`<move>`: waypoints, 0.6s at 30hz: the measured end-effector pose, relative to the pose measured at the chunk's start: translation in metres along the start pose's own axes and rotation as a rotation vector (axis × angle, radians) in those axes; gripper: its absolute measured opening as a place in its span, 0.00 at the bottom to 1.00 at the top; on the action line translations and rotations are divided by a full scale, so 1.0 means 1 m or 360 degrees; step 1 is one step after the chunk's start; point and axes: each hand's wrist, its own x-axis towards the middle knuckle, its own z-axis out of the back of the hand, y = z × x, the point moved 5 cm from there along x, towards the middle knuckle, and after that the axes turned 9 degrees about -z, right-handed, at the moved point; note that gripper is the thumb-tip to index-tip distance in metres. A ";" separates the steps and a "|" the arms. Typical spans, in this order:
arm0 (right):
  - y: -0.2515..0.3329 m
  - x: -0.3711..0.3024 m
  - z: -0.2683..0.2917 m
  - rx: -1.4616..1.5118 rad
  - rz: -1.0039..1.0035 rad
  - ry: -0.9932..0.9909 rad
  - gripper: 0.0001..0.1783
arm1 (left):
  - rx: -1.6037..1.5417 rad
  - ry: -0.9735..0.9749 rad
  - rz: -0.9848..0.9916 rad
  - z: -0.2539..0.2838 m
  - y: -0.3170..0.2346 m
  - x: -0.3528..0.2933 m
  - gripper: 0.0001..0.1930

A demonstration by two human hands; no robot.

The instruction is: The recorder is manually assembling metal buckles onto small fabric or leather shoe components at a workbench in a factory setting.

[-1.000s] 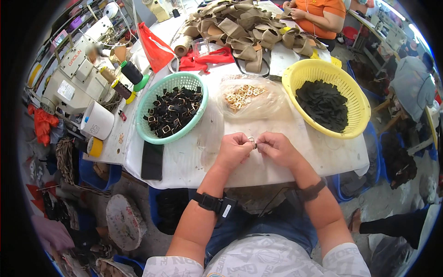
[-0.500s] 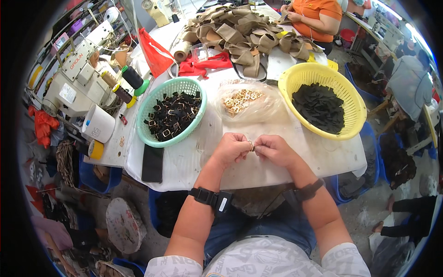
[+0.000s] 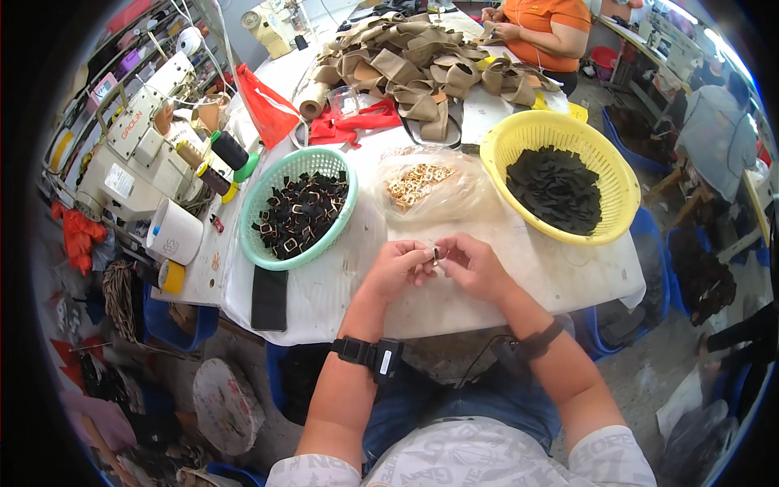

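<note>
Left hand (image 3: 398,268): pinching a small black-and-metal piece (image 3: 436,256) above the desk (image 3: 564,272), probably steadying it.
Right hand (image 3: 475,266): also pinching it, likely for fine control.
Yellow basket (image 3: 619,191): seemingly keeping black strips (image 3: 552,188) within reach.

Black, gold, green and yellow, as I see them from far.
The small held piece (image 3: 436,254) shows me black; the buckles (image 3: 416,185) are gold. One basket (image 3: 280,168) is pale green with a holed pattern, the other basket (image 3: 618,191) is yellow with slots, its strips (image 3: 554,188) plain black. I see also brown cloth pieces (image 3: 406,61), a red bag (image 3: 264,105) and a white shirt (image 3: 479,450) with pale grey letters.
</note>
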 end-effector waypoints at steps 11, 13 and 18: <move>0.008 0.000 -0.008 -0.0194 0.0247 -0.0039 0.12 | -0.0046 0.0057 -0.0085 0.004 0.005 0.002 0.05; 0.007 -0.001 -0.008 -0.0219 0.0157 -0.0038 0.12 | -0.0049 0.0065 -0.0083 0.003 0.005 0.001 0.05; 0.013 -0.003 -0.008 -0.0244 0.0307 -0.0097 0.10 | -0.0062 0.0103 -0.0089 -0.001 0.000 -0.003 0.06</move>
